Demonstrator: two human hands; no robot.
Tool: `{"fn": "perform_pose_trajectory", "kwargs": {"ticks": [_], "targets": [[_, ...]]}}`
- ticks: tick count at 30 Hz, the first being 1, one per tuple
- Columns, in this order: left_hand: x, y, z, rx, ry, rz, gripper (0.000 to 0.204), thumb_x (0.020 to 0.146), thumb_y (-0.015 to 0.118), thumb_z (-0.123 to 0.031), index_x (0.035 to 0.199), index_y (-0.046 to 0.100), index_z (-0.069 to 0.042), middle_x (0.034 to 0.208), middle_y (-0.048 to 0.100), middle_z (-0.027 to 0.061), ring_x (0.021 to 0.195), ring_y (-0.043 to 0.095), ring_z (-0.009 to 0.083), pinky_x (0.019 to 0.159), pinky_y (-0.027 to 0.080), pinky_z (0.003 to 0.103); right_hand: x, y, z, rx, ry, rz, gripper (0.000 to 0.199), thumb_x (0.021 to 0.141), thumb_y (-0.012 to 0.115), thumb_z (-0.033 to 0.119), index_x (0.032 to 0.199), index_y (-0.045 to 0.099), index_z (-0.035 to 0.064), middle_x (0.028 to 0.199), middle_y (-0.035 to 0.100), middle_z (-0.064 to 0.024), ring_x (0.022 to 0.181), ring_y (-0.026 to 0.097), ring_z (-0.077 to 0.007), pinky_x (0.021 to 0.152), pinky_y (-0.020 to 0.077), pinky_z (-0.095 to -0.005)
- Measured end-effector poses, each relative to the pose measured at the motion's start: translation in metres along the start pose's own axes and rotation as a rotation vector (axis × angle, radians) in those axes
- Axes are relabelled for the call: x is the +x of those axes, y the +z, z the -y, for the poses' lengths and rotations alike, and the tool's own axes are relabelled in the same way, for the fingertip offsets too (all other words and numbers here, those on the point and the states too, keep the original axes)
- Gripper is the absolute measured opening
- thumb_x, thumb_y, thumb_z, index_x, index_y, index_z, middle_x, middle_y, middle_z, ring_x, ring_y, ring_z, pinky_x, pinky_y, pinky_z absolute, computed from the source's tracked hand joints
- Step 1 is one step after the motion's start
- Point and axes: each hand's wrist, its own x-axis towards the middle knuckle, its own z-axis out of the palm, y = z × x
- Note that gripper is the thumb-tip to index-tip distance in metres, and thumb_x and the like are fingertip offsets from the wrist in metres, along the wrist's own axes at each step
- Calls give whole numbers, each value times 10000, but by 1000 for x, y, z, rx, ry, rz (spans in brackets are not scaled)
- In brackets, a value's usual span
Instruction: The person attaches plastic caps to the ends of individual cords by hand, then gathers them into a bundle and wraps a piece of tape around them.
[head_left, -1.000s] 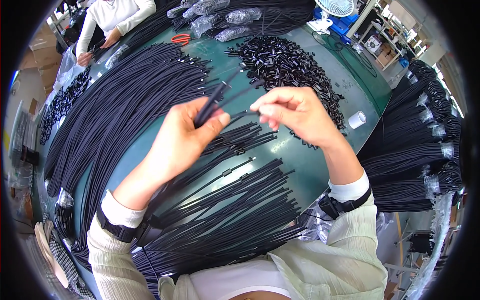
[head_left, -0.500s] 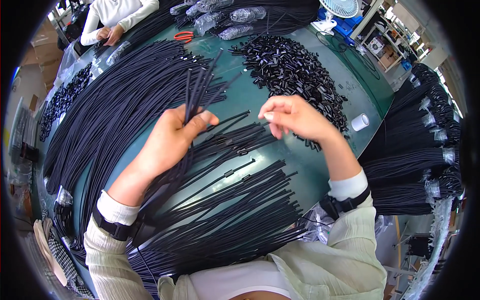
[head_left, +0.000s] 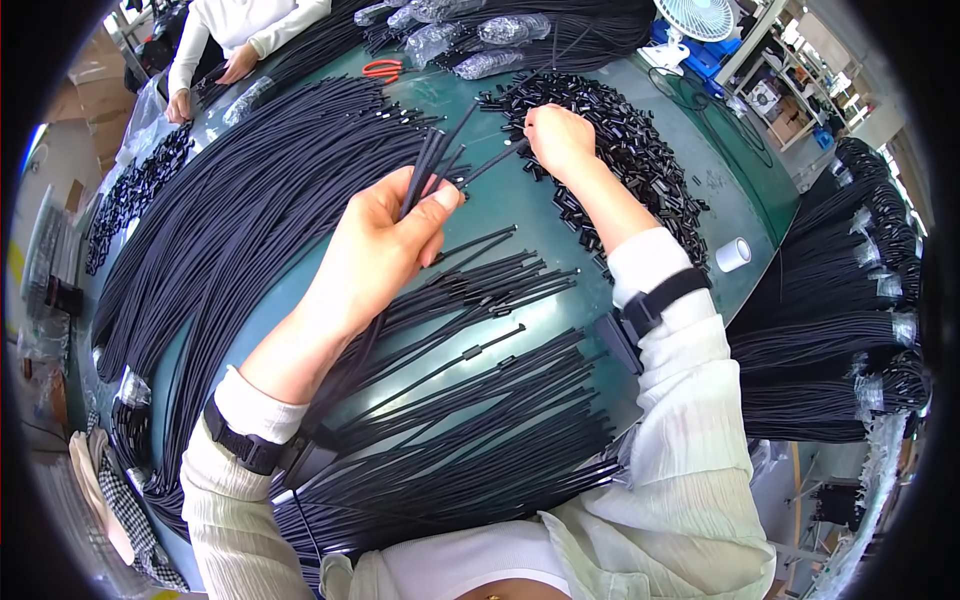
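My left hand (head_left: 398, 228) is closed around a small bunch of black cords (head_left: 428, 150), whose tips stick up past the thumb. One black cord (head_left: 496, 162) slants from that bunch toward my right hand (head_left: 560, 137). There the fingers are pinched at its far end; their tips are partly hidden. Beneath and beside the right hand spreads a heap of short black tube-like pieces (head_left: 650, 175). Below my hands, more black cords (head_left: 500, 400) lie in rows, and a few carry small black pieces near their ends.
A thick fan of long black cords (head_left: 240, 210) covers the left of the green table. Red-handled pliers (head_left: 382, 68), a white roll (head_left: 733, 254) and a white fan (head_left: 697, 16) stand farther out. Bundled cords (head_left: 820, 340) hang at right. Another person's hand (head_left: 238, 65) works at upper left.
My right hand has moved up and away, over the heap of short pieces, and now pinches a cord end. My left hand has shifted slightly up and right with its bunch.
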Motion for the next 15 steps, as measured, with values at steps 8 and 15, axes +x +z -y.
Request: {"fn": "perform_pose_trajectory", "kwargs": {"ticks": [8,15], "targets": [[2,-6,7,-51,-37,-27,157,932,561,-210,865,545,-69,580,411,-79,498,338,13,457,262,200,-86,-87,36,1645,102,302,243,909,577,146,1086,626,-12,893,636,-55,730,582,-96,649,478,-219],[-3,5,6,-6,41,-14,155,922,577,-183,838,540,-58,602,407,-84,529,323,15,472,258,205,-116,-105,41,1743,75,268,259,906,586,153,1107,615,-8,903,640,-68,729,588,-105,660,487,-235]]}}
